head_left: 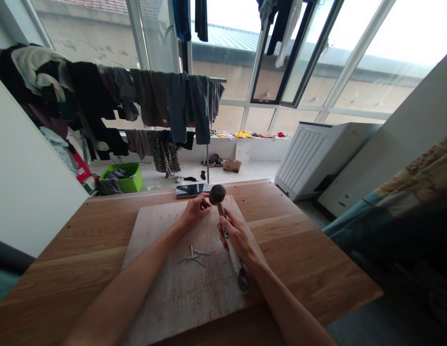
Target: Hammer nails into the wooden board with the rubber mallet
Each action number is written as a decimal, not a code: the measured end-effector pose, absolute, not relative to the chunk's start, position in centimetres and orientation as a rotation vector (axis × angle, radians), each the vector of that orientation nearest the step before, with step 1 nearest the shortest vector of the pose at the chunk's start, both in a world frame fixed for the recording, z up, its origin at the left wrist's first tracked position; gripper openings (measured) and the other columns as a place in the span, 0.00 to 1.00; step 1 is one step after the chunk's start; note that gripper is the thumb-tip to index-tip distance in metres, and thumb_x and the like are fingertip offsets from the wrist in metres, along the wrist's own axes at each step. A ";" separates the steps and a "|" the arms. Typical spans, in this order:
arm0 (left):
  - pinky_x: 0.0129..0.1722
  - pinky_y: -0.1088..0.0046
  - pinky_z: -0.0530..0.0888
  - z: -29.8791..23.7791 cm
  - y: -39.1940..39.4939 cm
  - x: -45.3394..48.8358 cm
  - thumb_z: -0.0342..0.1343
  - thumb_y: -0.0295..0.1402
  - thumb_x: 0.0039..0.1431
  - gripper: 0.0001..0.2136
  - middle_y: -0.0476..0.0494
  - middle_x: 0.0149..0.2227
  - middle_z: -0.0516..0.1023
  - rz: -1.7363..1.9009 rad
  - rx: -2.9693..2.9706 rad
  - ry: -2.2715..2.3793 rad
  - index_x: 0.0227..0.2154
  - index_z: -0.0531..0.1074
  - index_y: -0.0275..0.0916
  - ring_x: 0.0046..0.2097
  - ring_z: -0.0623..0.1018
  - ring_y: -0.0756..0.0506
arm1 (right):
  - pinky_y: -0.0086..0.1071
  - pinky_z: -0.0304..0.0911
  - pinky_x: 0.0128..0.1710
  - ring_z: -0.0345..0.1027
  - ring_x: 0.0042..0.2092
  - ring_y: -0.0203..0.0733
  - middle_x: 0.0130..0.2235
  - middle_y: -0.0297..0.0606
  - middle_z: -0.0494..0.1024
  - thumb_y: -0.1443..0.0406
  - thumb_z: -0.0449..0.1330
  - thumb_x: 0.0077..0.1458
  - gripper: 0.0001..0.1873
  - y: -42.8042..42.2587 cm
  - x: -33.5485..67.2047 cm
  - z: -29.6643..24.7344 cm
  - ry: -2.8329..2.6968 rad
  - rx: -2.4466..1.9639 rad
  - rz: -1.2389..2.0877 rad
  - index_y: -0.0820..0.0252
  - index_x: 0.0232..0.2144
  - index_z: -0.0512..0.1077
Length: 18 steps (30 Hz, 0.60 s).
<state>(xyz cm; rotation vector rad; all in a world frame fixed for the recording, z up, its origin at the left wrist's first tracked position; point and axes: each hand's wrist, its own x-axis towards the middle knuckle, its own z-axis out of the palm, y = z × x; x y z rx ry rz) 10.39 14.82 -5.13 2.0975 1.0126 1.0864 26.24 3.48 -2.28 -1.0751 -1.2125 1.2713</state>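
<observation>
My right hand (238, 235) is wrapped round the handle of a hammer (218, 194), whose dark round head is raised above the far end of a pale wooden board (162, 288). My left hand (196, 210) rests on the board just left of the hammer head, its fingers pinched together on something too small to make out. Several loose nails (193, 255) lie on the board between my forearms. The board lies flat on a brown wooden table (310, 254).
A phone (192, 190) lies at the table's far edge. Beyond stand a rack hung with clothes (173, 103), a green basket (124, 178) on the floor, and a white appliance (313, 154) at right. A patterned cloth (418, 187) hangs at far right.
</observation>
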 end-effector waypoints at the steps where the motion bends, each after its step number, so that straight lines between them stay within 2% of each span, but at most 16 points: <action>1: 0.29 0.77 0.70 -5.2 14.8 10.4 0.57 0.23 0.52 0.14 0.51 0.29 0.77 1.085 2.103 1.009 0.43 0.72 0.37 0.29 0.75 0.51 | 0.23 0.54 0.09 0.58 0.15 0.29 0.24 0.24 0.66 0.53 0.56 0.56 0.21 3.4 26.3 -2.1 -1.222 -1.085 1.276 0.59 0.48 0.68; 5: 0.31 0.76 0.72 -5.6 15.1 10.7 0.57 0.23 0.51 0.15 0.51 0.30 0.76 1.079 2.091 0.992 0.44 0.71 0.37 0.30 0.74 0.51 | 0.23 0.55 0.10 0.58 0.15 0.29 0.24 0.26 0.67 0.54 0.56 0.56 0.19 3.1 26.6 -1.6 -1.251 -1.107 1.293 0.59 0.45 0.69; 7: 0.32 0.74 0.73 -5.4 15.3 10.6 0.59 0.27 0.52 0.15 0.47 0.34 0.76 1.059 2.067 0.999 0.44 0.70 0.36 0.32 0.75 0.50 | 0.23 0.54 0.10 0.58 0.15 0.29 0.25 0.26 0.67 0.54 0.56 0.57 0.18 3.0 26.7 -1.7 -1.218 -1.089 1.279 0.58 0.44 0.69; 10: 0.33 0.71 0.73 -3.9 14.6 9.8 0.63 0.33 0.50 0.14 0.44 0.39 0.72 1.010 2.171 1.052 0.40 0.70 0.37 0.34 0.73 0.48 | 0.23 0.54 0.10 0.57 0.15 0.29 0.25 0.26 0.67 0.53 0.57 0.57 0.17 3.2 27.0 -2.1 -1.151 -1.083 1.264 0.57 0.43 0.68; 13: 0.38 0.69 0.72 -1.2 12.1 8.5 0.61 0.35 0.52 0.10 0.46 0.40 0.69 0.637 2.429 0.933 0.36 0.71 0.39 0.36 0.72 0.47 | 0.24 0.55 0.09 0.57 0.15 0.29 0.25 0.26 0.67 0.53 0.57 0.57 0.16 3.5 27.2 -2.6 -1.111 -1.092 1.256 0.57 0.41 0.67; 15: 0.40 0.69 0.72 0.6 9.8 7.9 0.63 0.36 0.49 0.11 0.46 0.41 0.69 0.210 2.564 0.788 0.35 0.73 0.40 0.39 0.72 0.46 | 0.24 0.55 0.09 0.57 0.15 0.29 0.24 0.25 0.66 0.53 0.57 0.57 0.15 3.6 27.2 -2.6 -1.105 -1.089 1.253 0.57 0.39 0.67; 18: 0.40 0.68 0.72 2.4 6.6 8.1 0.64 0.37 0.47 0.09 0.44 0.39 0.70 -0.122 2.714 0.754 0.30 0.75 0.39 0.40 0.71 0.43 | 0.24 0.55 0.09 0.57 0.15 0.29 0.24 0.25 0.66 0.53 0.57 0.57 0.14 3.5 27.2 -2.5 -1.115 -1.089 1.253 0.56 0.37 0.66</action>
